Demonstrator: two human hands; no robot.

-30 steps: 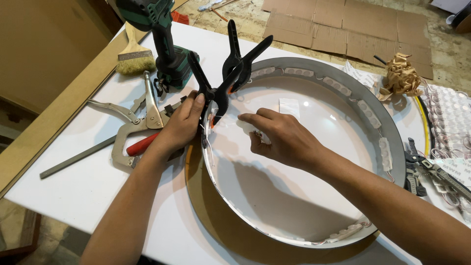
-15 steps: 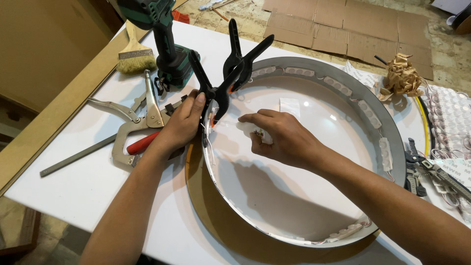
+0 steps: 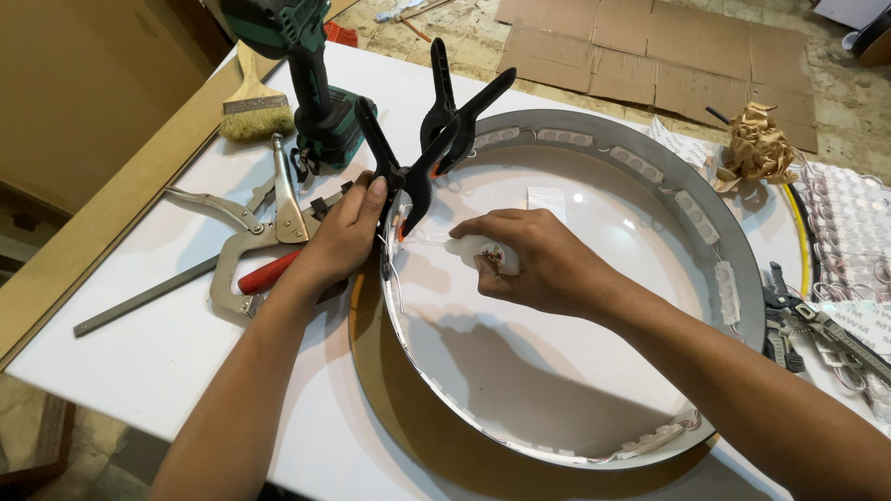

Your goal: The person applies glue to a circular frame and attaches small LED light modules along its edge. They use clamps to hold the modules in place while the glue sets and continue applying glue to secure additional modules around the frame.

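Our left hand [image 3: 345, 237] fingers grip the black clamp [image 3: 401, 181] on the round tray [image 3: 742, 269] rim; right hand [image 3: 534, 260] fingers pinch a small white module [image 3: 473, 250] just inside it.

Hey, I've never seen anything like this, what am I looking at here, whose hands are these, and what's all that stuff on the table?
This is one picture from a camera worn on a person's head, looking down at their own two bare hands over a white table. In the middle lies a big round shallow tray with a metal rim and small white modules stuck along its inner wall. Two black spring clamps grip the rim. The left hand rests at the rim by the lower clamp. The right hand pinches a small white piece inside the tray. Nearby lie a green cordless drill, a paintbrush, locking pliers and a metal bar.
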